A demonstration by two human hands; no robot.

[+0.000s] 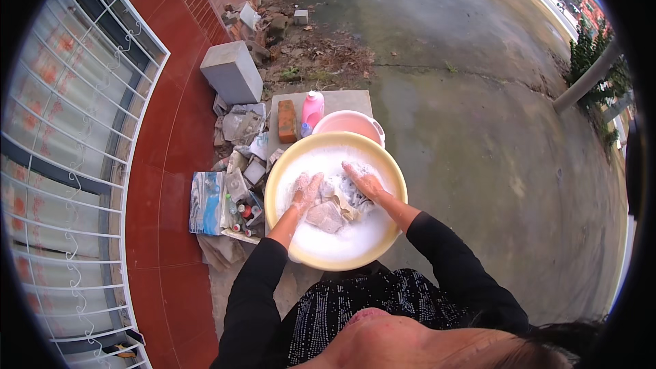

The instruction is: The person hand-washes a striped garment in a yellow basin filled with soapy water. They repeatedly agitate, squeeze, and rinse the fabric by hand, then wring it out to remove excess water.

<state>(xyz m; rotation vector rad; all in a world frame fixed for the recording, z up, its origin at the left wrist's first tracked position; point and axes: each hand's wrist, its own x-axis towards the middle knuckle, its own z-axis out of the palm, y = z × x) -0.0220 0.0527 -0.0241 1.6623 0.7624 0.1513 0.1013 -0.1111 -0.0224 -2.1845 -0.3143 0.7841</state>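
A large yellow basin (273,174) full of white suds stands before me. Wet, crumpled cloth (325,217), pale beige with a darker patterned part, lies in the foam at its middle. My left hand (306,190) is at the cloth's left side, coated with foam, its fingers pointing away from me. On the other side my right hand (363,182) rests against the patterned part, fingers spread into the suds. Foam hides some fingertips, so a grip on the cloth cannot be made out.
Beyond the basin, a pink basin (348,122), a pink bottle (312,107) and an orange brick (287,121) stand on a slab (346,98). Rubble and a box of bottles (246,211) lie at the left, near a red wall (154,164) and a barred window.
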